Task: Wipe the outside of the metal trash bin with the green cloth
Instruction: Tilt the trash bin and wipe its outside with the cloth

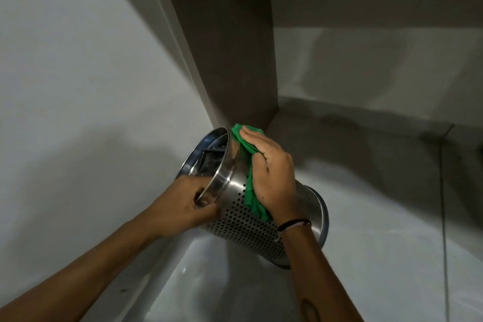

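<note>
I hold the metal trash bin (pixel 236 206) tipped on its side in front of me, its open mouth turned up and to my left, its base pointing down and to my right above the pale floor (pixel 366 230). My left hand (pixel 183 210) grips the rim at the lower edge of the mouth; my thumb and fingers are closed around the polished band there, and the fingertips go out of sight behind the metal. My right hand (pixel 271 178) lies flat on top of the bin's perforated wall, fingers pressed together and stretched toward the rim, pinning the green cloth (pixel 249 185) against the steel. Most of the cloth is hidden under my palm; only a bunched edge shows near my fingertips and a strip trails out beside the heel of my hand. Inside the mouth I see something dark, but I cannot make out what it is. The far side of the bin and most of its base are covered by my right wrist, which wears a thin dark bracelet (pixel 294 225). A white wall (pixel 78 73) rises on my left, and a grey-brown panel (pixel 230 47) stands behind the bin. Both forearms are cut off at the bottom edge.
</note>
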`<state>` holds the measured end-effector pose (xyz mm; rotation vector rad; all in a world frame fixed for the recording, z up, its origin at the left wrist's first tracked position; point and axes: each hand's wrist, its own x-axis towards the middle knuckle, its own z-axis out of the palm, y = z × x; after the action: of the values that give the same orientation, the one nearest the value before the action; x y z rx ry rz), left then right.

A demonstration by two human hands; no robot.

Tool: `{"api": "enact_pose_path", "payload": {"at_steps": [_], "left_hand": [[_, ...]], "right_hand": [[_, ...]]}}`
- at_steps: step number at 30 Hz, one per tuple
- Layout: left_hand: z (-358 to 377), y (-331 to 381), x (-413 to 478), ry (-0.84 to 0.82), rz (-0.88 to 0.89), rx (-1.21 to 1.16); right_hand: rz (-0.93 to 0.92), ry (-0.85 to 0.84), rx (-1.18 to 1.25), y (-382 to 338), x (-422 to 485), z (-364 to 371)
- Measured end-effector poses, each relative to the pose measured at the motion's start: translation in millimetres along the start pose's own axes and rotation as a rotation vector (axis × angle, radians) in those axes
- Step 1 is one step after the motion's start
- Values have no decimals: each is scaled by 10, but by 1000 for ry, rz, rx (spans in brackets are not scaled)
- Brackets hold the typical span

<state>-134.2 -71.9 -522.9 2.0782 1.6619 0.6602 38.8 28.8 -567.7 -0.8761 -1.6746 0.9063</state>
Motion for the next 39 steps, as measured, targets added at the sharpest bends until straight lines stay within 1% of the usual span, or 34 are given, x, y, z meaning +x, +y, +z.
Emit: {"api": "enact_pose_path", "payload": {"at_steps": [1, 4, 6, 8, 11, 13, 14, 15, 18, 19, 20, 21, 23, 26, 28, 30, 32, 35, 37, 39], "left_hand": [[-9, 57, 38, 60, -19, -14], [57, 204, 158, 270, -178, -80], [114, 247, 185, 352, -259, -119], [123, 266, 205, 387, -284, -83], [115, 264, 262, 391, -220, 17], [108, 241, 325, 393, -212, 34], [105, 233, 347, 395, -222, 30], [107, 221, 360, 395, -234, 23], [133, 225, 347, 377, -255, -17], [139, 248, 334, 359, -252, -35], [146, 279, 338, 336, -245, -45], [149, 304, 357, 316, -244, -47], [137, 338, 391, 300, -260, -52], [112, 349, 429, 282, -265, -39], [108, 346, 422, 274, -250, -61], [97, 332, 403, 286, -263, -92], [81, 322, 404, 308, -285, -96], [44, 275, 396, 316, -329, -104], [28, 259, 389, 322, -358, -122], [37, 272, 405, 321, -354, -115]], "right_hand": [[-14, 20, -33, -18, -45, 35], [-32, 31, -103, -83, -125, 142], [-30, 20, -119, -108, -159, 156], [-23, 23, -144, -100, -209, 143], [-69, 83, -221, -28, -372, 137], [-90, 112, -289, 150, -595, 103], [-60, 127, -330, 291, -746, 49], [12, 161, -366, 446, -918, -33], [311, 355, -390, 775, -1392, -272], [354, 395, -383, 804, -1466, -281], [353, 423, -369, 795, -1476, -252], [317, 438, -354, 747, -1424, -200], [186, 413, -332, 536, -1239, -41], [-23, 284, -285, 126, -973, 252], [-129, 228, -315, -41, -887, 378], [-199, 215, -365, -9, -860, 359], [-207, 223, -373, 154, -927, 266], [-81, 271, -360, 432, -1137, 145], [-15, 290, -364, 486, -1218, 104], [-47, 305, -352, 384, -1158, 164]]}}
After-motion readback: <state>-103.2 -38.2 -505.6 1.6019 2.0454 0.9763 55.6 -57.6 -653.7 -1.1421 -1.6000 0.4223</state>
